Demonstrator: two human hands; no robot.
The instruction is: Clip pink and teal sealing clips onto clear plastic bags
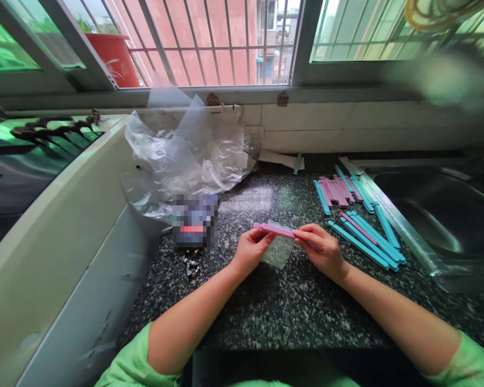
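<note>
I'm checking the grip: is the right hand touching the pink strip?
Touching. The head view shows the right hand with its thumb and fingertips on one end of the pink strip.

Metal-rimmed sink point(407, 226) at right; pixelated item point(195, 220) on counter point(298, 317) left of centre, shiny beads point(192, 269) just in front; dark grate point(60, 130) far left; red pot point(111, 59) by window bars point(232, 49); yellowish coil point(427, 24) top right
</note>
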